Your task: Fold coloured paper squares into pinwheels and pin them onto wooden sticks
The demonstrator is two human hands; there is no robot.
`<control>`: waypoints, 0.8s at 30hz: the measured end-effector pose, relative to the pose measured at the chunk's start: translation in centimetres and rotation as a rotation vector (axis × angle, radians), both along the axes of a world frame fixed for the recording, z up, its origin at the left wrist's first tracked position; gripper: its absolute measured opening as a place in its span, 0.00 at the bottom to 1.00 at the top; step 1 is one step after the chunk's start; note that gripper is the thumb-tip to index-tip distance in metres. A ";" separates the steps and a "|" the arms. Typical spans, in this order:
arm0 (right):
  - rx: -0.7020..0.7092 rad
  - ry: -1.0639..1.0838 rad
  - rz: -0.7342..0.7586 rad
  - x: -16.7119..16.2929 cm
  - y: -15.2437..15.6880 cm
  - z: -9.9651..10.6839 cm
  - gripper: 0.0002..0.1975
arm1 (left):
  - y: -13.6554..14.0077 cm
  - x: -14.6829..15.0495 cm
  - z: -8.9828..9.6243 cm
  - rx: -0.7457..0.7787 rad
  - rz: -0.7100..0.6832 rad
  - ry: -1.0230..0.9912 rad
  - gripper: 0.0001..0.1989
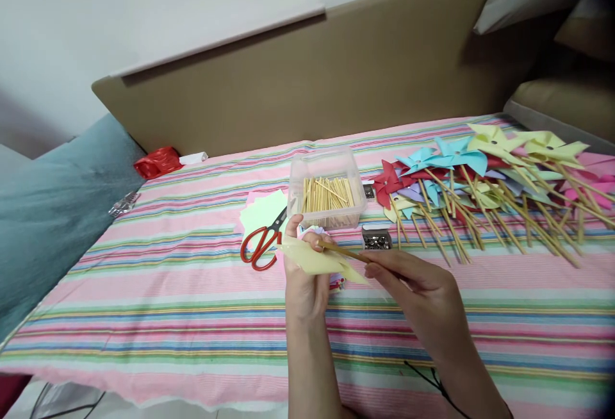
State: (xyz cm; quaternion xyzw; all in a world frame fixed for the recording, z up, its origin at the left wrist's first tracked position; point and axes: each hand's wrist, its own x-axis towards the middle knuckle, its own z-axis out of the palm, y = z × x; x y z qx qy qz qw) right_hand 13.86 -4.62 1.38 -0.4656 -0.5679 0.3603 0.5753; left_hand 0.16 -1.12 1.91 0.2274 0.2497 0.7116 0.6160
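left hand raised, right hand pinching

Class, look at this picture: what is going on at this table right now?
A person holds a pale yellow folded paper piece in the left hand and a thin wooden stick in the right hand, the stick's end meeting the paper. On the striped cloth behind lie red scissors, a clear tub of sticks, a small box of pins and a heap of finished pinwheels at the right.
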 end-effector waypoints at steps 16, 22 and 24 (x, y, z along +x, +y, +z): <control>0.042 0.038 0.129 0.3 0.0 -0.1 0.15 | -0.1 -0.4 -0.4 0.060 0.045 0.012 0.28; 0.051 0.003 0.162 0.2 0.0 0.1 0.15 | -0.2 -0.5 -0.3 0.128 0.045 -0.004 0.25; 0.044 0.004 0.171 0.2 0.0 0.1 0.15 | -0.2 -0.4 -0.3 0.143 0.060 -0.006 0.23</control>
